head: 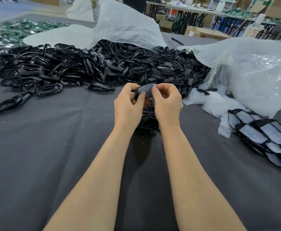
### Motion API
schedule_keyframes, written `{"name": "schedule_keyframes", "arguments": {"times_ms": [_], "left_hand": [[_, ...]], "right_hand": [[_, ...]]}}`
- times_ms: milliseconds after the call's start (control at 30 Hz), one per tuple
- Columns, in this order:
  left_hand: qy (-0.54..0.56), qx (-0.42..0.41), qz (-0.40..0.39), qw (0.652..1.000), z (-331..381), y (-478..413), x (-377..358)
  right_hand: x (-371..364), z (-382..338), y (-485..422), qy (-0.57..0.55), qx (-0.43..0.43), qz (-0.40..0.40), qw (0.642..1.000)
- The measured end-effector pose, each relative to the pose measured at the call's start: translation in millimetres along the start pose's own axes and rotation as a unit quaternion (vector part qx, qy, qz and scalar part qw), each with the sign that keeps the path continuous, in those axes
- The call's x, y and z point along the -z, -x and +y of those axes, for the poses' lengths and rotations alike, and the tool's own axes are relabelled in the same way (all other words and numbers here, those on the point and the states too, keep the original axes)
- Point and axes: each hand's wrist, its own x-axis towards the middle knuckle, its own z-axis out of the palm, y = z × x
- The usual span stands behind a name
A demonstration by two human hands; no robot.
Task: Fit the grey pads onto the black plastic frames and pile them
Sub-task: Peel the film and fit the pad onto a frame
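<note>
My left hand (pixel 129 104) and my right hand (pixel 167 100) together hold one black plastic frame with a grey pad (pixel 146 91) above the table's middle. Both thumbs and forefingers pinch its edges. A big heap of loose black frames (pixel 73 67) spreads across the far side of the grey cloth. A smaller cluster of black perforated parts (pixel 147 120) lies just under my hands. At the right edge lies a pile of finished frames with grey pads (pixel 268 135), laid overlapping in rows.
White plastic bags (pixel 246 75) and thin film scraps (pixel 209 100) lie to the right. Another white bag (pixel 119 25) covers the back of the heap. Green parts (pixel 18 29) lie far left. A black pen (pixel 177 41) rests behind. Grey cloth (pixel 53 147) covers the table.
</note>
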Motion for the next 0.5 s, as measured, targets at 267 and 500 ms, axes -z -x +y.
{"name": "schedule_keyframes", "arguments": {"times_ms": [267,500], "left_hand": [[0.018,0.001,-0.012,1.000,-1,-1,-1],[0.069,0.049,-0.036,0.996,-3,-4,0]], "right_hand": [[3,0,-6,-0.197,-0.135,-0.033,0.970],[10,3,-12,-0.216,-0.145,-0.079,0.962]]}}
